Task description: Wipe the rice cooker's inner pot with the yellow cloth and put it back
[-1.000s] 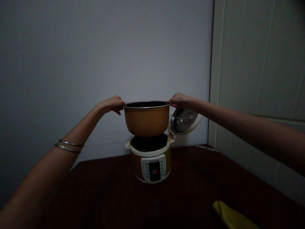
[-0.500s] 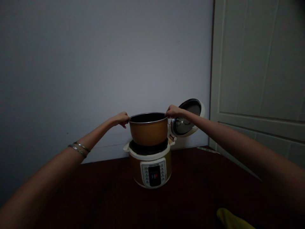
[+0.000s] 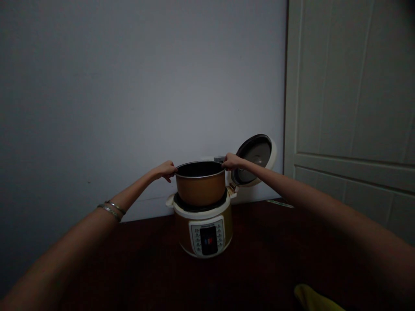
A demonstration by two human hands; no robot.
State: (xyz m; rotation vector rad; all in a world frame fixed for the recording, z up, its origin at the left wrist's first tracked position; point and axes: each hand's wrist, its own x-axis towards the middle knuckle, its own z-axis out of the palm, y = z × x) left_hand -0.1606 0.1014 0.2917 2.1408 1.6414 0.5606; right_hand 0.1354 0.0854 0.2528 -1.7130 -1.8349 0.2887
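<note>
A golden-brown inner pot [image 3: 201, 190] with a dark inside hangs over the mouth of a rice cooker [image 3: 184, 231], its bottom hidden by the cooker's rim. My left hand [image 3: 166, 169] is closed on the left side of the pot's rim. On the opposite side, my right hand [image 3: 231, 161] pinches the rim too. The cooker's lid [image 3: 254, 157] stands raised behind my right wrist. On the cooker's front is a control panel [image 3: 209, 239] with a dark display and buttons.
The cooker stands on a dark red table [image 3: 149, 259] against a pale wall [image 3: 145, 86]. Something yellow [image 3: 314, 298] lies at the lower right edge. A thin strip [image 3: 280, 203] is near the wall, and a panelled door [image 3: 350, 108] rises on the right.
Both hands have lowered the inner pot, and its lower part now sits deeper in the cooker's opening. The cooker has stayed in place.
</note>
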